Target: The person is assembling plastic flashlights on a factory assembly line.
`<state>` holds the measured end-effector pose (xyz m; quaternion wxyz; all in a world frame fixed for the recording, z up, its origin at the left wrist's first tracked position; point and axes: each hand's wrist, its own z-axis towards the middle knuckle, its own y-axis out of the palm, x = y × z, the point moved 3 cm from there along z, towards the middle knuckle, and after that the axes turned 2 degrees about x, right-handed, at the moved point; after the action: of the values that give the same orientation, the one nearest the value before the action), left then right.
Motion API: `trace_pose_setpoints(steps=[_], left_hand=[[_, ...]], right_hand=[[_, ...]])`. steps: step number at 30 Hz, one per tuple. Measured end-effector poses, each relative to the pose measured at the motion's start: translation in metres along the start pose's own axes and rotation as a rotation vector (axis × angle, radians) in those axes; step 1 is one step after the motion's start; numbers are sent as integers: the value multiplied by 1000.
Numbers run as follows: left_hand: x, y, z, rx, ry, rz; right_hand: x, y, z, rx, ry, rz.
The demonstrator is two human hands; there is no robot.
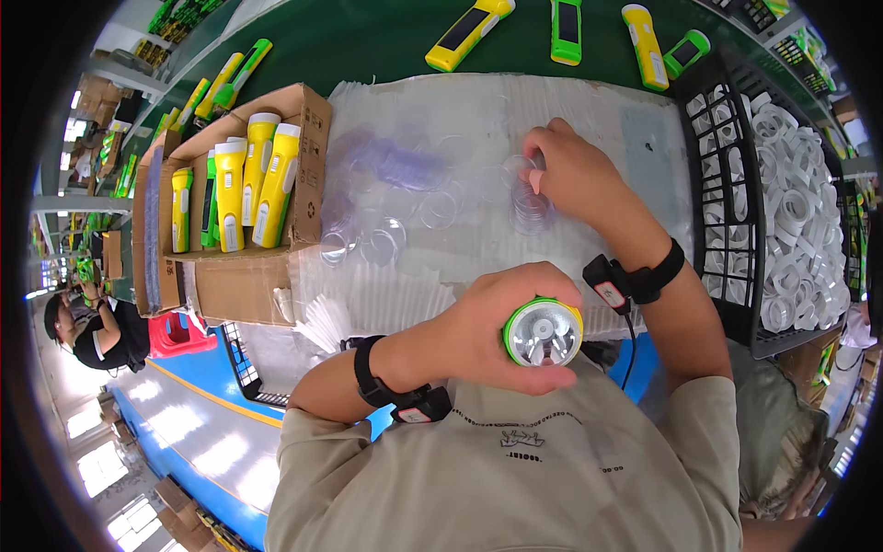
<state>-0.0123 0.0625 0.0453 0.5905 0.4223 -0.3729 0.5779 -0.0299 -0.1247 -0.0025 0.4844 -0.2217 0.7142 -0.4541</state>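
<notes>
My left hand (478,331) is wrapped round a flashlight (544,333); its green-rimmed head with the silvery reflector faces up toward me, and the rest of its body is hidden by the hand. Over the worktable, my right hand (575,175) has its fingers bent together at a small pile of clear round lenses (531,207). Whether a lens is pinched between the fingertips is too fine to make out. More clear lenses (382,241) lie loosely to the left, some with a purple tint (405,164).
A cardboard box (313,175) of yellow and green flashlights (230,193) stands at left. On the right a black crate (759,276) holds many white rings (796,216). Several flashlights (469,35) lie along the green far surface (386,46). Another person (97,331) is at far left.
</notes>
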Motion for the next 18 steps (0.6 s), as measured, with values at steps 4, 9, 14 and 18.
trace_pose_setpoints(steps=[4,9,14,18], left_hand=[[5,-1,6,19,-29,-80],[7,-15,8,92,-119,-15],[6,-13,9,154,-57,28],[8,-9,7,151,-39,69]], right_hand=[[-2,1,-2,111,1,156],[-4,3,0,17,3,39],[16,-11,10,-247,147,573],[30,-20,7,-116,228,725]])
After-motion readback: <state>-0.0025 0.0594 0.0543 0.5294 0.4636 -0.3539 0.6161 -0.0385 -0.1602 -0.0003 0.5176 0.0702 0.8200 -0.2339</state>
